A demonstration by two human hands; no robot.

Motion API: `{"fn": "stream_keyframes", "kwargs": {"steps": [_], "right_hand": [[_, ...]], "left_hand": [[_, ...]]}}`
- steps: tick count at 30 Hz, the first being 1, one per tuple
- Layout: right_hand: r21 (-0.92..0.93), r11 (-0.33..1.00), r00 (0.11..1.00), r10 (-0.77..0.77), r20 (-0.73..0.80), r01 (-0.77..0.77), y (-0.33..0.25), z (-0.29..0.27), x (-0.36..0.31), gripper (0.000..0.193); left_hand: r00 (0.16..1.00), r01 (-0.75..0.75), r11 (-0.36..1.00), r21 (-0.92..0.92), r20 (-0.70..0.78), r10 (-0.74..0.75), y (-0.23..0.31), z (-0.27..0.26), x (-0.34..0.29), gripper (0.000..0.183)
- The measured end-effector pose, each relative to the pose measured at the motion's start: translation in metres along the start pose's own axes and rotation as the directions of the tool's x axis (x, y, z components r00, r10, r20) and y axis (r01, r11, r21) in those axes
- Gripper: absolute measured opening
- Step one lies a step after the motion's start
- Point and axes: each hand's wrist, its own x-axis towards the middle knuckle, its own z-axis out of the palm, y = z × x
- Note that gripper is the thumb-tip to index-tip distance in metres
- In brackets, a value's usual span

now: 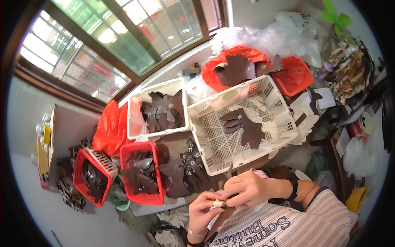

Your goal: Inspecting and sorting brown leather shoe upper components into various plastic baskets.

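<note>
Close to my body, my left hand (pixel 202 210) and my right hand (pixel 249 188) meet, fingers pinched together. A dark brown leather-like strip (pixel 223 219) hangs from between them across my striped shirt. A small tan band (pixel 219 203) shows at the left fingertips; whether it is part of the strip or wraps a finger, I cannot tell. Beyond the hands, brown strap pieces with metal buckles (pixel 193 166) lie in a pile on the table, beside flat brown cut pieces (pixel 173 179). A few similar brown pieces (pixel 251 129) rest in the large white basket (pixel 214 164).
A smaller white basket (pixel 135 133) and two red baskets (pixel 159 175) (pixel 84 154) hold brown pieces at the left. A red bag (pixel 111 131) stands behind them. Farther back are an orange-red bag (pixel 210 74), a red basket (pixel 298 76) and clear plastic wrap (pixel 263 39).
</note>
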Motion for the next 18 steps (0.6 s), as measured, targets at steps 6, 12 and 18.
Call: {"fn": "stream_keyframes", "kwargs": {"steps": [6,12,18], "right_hand": [[0.093,0.989,0.99,-0.104,-0.098,0.113,0.0,-0.01,0.005,0.019],[0.397,0.918,0.997,0.013,-0.078,0.019,0.003,-0.004,0.0,0.027],[0.529,0.846,0.991,0.116,-0.073,-0.06,-0.001,-0.001,-0.001,0.027]], "left_hand": [[0.963,-0.262,0.912,0.315,0.145,0.226,0.017,0.003,0.027,0.026],[0.856,-0.492,0.795,0.355,0.365,0.366,0.022,0.003,0.032,0.017],[0.877,-0.468,0.809,0.355,0.297,0.377,0.02,0.011,0.022,0.02]]}}
